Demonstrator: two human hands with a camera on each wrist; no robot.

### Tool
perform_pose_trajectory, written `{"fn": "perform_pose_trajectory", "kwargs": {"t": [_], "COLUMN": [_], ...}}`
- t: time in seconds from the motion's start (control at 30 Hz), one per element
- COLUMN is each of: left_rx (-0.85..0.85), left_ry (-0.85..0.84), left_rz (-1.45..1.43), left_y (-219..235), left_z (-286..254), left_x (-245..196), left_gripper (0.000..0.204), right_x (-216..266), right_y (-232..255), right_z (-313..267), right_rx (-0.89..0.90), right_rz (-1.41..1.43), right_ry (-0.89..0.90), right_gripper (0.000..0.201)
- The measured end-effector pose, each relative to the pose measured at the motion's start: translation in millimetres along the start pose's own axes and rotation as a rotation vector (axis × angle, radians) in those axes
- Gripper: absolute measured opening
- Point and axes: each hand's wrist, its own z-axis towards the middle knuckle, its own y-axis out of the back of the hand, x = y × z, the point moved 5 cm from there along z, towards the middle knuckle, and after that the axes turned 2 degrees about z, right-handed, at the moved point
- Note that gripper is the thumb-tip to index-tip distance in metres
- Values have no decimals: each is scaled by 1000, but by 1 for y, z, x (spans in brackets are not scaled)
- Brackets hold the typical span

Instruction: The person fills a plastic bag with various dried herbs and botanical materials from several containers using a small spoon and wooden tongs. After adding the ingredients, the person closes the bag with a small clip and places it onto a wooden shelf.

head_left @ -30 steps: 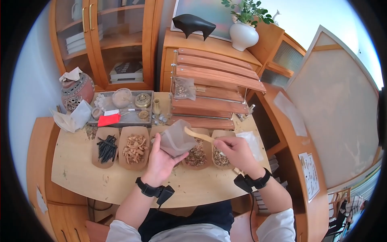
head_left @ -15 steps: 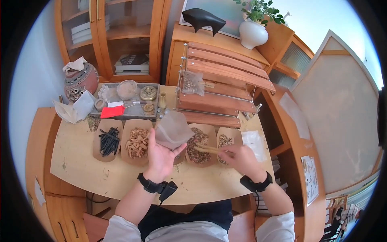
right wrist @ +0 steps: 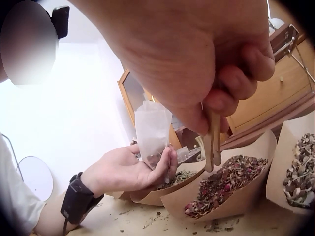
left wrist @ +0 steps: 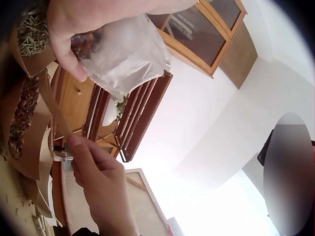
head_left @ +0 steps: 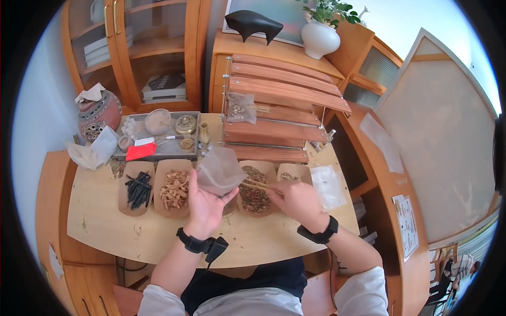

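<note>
My left hand (head_left: 207, 210) holds a translucent white filter bag (head_left: 219, 169) upright between thumb and fingers. Dark reddish bits show in the bottom of the bag in the right wrist view. My right hand (head_left: 303, 203) pinches wooden tongs (head_left: 256, 184), whose far end is close beside the bag in the head view. Under them stands a brown paper tray (right wrist: 172, 205) of mixed dried herbs with red petals (right wrist: 231, 182). A tray of greenish dried leaves (left wrist: 33, 37) lies partly hidden behind the left hand and bag.
Further left are paper trays with black sticks (head_left: 138, 190) and tan chips (head_left: 174, 190); another herb tray (head_left: 295, 171) is at right, beside a clear plastic packet (head_left: 328, 187). A grey tray (head_left: 174, 153) of small items and a slatted wooden rack (head_left: 279, 129) stand behind.
The tongs dipped from the bag's edge into the red-petal herbs, then rose back towards the bag with my right hand. My left hand keeps its hold on the bag.
</note>
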Motion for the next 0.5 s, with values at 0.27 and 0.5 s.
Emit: {"fn": "perform_pose_trajectory", "kwargs": {"t": [0.27, 0.5], "left_rx": [30, 34], "left_ry": [12, 12], "left_rz": [-14, -10], "left_y": [5, 3], "left_z": [2, 2], "left_x": [1, 2], "left_gripper": [69, 68], "right_x": [-42, -76], "right_y": [9, -10], "right_z": [-3, -4], "right_rx": [66, 247], "right_rz": [159, 211], "right_ry": [-262, -432], "right_gripper": [26, 32]}}
